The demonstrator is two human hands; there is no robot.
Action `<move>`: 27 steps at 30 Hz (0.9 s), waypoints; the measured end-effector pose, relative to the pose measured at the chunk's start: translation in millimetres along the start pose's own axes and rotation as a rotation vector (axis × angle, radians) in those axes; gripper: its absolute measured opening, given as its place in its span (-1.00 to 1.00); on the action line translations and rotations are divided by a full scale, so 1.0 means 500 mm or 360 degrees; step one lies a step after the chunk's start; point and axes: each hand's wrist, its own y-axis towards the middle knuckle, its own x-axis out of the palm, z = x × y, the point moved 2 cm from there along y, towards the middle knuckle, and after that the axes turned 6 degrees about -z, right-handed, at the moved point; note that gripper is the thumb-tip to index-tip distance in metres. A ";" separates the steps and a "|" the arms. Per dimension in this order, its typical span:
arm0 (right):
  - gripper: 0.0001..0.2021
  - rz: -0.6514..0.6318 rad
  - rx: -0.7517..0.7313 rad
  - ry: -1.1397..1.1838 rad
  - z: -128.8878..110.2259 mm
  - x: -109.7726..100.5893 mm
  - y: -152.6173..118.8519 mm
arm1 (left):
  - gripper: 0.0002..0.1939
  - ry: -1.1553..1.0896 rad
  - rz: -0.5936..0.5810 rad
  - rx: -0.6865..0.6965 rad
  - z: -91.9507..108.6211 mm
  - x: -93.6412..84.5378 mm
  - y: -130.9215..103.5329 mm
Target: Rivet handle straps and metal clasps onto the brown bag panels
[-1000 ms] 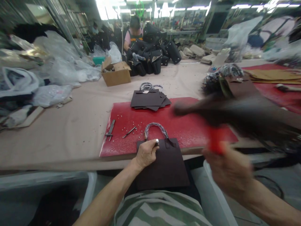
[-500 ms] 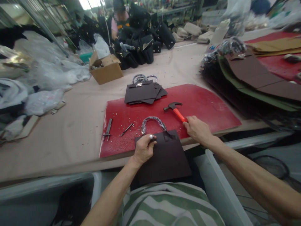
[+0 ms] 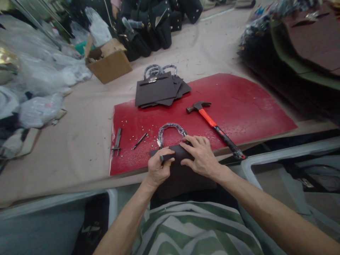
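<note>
A dark brown bag panel (image 3: 183, 177) with a plastic-wrapped handle (image 3: 171, 126) leans over the table's front edge. My left hand (image 3: 158, 168) is closed on a short dark metal tool (image 3: 166, 157) at the panel's upper left. The fingers of my right hand (image 3: 200, 154) are spread on the panel's upper right, by the handle's right end. A claw hammer (image 3: 215, 126) with an orange and black grip lies on the red mat (image 3: 247, 102), beyond my right hand. Left of the handle lie a thin punch (image 3: 139, 141) and a pronged tool (image 3: 117, 142), with small bits scattered around.
Several dark panels with wrapped handles (image 3: 155, 90) are piled at the mat's back edge. Behind them stand a cardboard box (image 3: 110, 69) and black bags (image 3: 159, 30). Plastic bags lie left, a large stack of panels (image 3: 313, 46) right, and grey bins (image 3: 113, 209) below the table edge.
My right hand has let go of the hammer, which now lies on the mat, and has moved left onto the panel. The tool in my left hand is now tilted sideways. The view has tipped down.
</note>
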 end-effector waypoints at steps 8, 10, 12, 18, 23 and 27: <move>-0.42 -0.0027 0.0002 0.0026 0.002 0.001 0.000 | -0.85 -0.0084 0.0023 -0.0069 0.008 0.010 0.002; -0.41 -0.0021 0.0007 0.0033 0.002 0.000 0.001 | -0.85 -0.0074 0.0027 -0.0053 0.010 0.014 0.007; -0.41 -0.0008 -0.0001 0.0038 0.001 0.000 0.002 | -0.87 -0.0050 0.0026 -0.0050 0.011 0.015 0.012; -0.39 0.0039 -0.0033 0.0035 0.003 0.002 0.001 | -0.89 0.0101 -0.0019 -0.0072 0.016 0.010 0.014; -0.38 0.0045 -0.0026 0.0045 0.008 0.005 -0.001 | -0.88 0.0119 -0.0045 -0.0070 0.017 0.009 0.013; -0.38 0.0053 -0.0024 0.0067 0.007 0.008 -0.001 | -0.88 0.0126 -0.0052 -0.0043 0.016 0.015 0.016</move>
